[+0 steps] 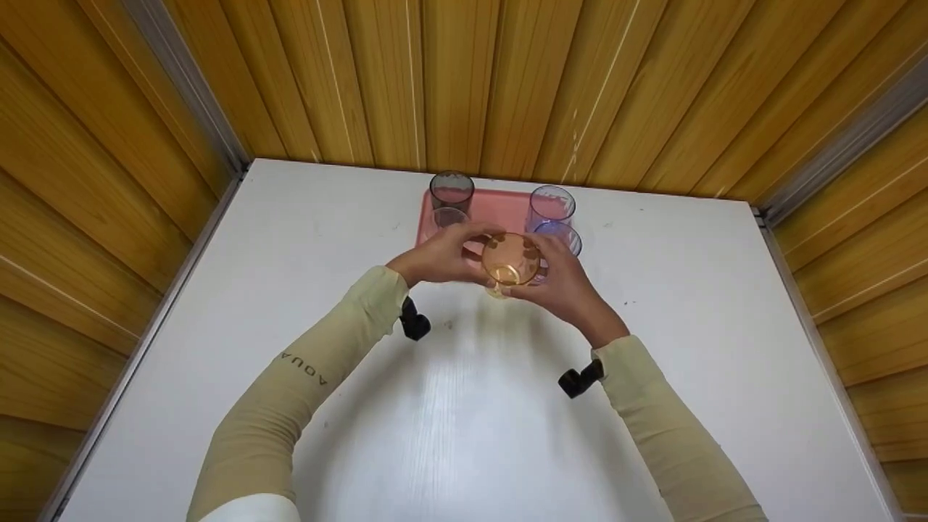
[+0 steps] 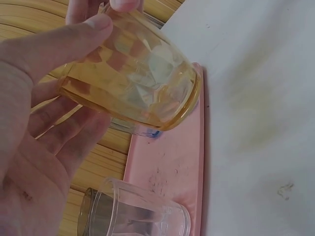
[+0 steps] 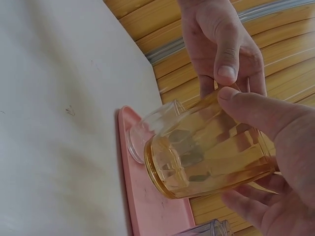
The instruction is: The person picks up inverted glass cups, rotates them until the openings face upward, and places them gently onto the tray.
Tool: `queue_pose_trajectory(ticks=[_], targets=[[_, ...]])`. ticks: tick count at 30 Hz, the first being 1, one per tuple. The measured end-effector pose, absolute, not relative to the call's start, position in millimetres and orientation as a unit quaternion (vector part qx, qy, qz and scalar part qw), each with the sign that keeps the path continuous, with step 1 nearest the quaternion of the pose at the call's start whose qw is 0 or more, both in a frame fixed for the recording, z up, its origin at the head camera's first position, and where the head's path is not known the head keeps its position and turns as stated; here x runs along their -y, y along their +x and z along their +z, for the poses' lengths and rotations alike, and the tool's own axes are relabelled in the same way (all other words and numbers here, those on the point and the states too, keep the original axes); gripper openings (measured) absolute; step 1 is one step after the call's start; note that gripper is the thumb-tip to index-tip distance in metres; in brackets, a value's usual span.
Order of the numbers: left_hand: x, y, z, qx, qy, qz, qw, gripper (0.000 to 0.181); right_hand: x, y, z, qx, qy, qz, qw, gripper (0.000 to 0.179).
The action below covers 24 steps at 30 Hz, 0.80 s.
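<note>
Both hands hold an amber, see-through cup above the table, just in front of the pink tray. My left hand grips it from the left, and my right hand from the right. In the left wrist view, the thumb lies along the faceted amber cup, with fingers behind it. The right wrist view has the amber cup tilted in the picture, thumbs of both hands near its rim. No contents are visible inside it.
On the tray's left stand a dark grey cup and a clear cup. A lavender-tinted cup and a bluish cup stand on its right. The white table meets a wood-panelled wall behind.
</note>
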<state>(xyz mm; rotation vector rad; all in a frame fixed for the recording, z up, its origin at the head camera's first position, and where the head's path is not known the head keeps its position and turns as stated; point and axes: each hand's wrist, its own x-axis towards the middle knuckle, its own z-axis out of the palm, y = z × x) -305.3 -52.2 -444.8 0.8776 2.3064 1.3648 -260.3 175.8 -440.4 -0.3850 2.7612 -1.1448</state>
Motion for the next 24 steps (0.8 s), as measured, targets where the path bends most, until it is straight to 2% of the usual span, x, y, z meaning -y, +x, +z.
queue_pose_trajectory(ticks=[24], targets=[[49.1, -310.2, -447.1, -0.812, 0.29, 0.478, 0.165, 0.079, -174.3, -267.1, -444.0, -0.92, -0.129, -0.367, 0.053, 0.092]])
